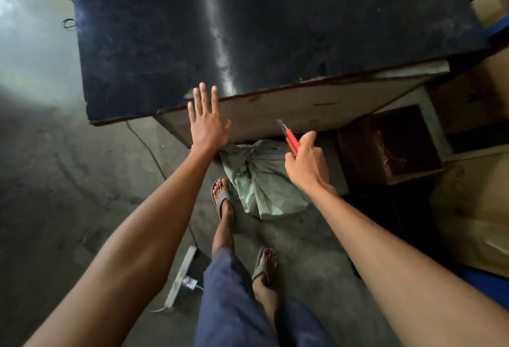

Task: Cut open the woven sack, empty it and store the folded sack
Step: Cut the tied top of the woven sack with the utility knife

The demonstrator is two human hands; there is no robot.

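A pale green woven sack (259, 181), tied at its top, lies on the concrete floor below the table's near edge. My right hand (305, 162) hovers above it, shut on a red utility knife (290, 138) whose blade points up and away. My left hand (206, 120) is open with fingers spread, held flat at the near edge of the black table (220, 30), to the left of the sack. My right arm hides part of the sack's right side.
My feet in sandals (224, 203) stand just left of and behind the sack. An open brown box (399, 142) sits to the right under the table, with cardboard boxes (473, 195) beyond. A white power strip (181, 275) and cable lie on the floor at left.
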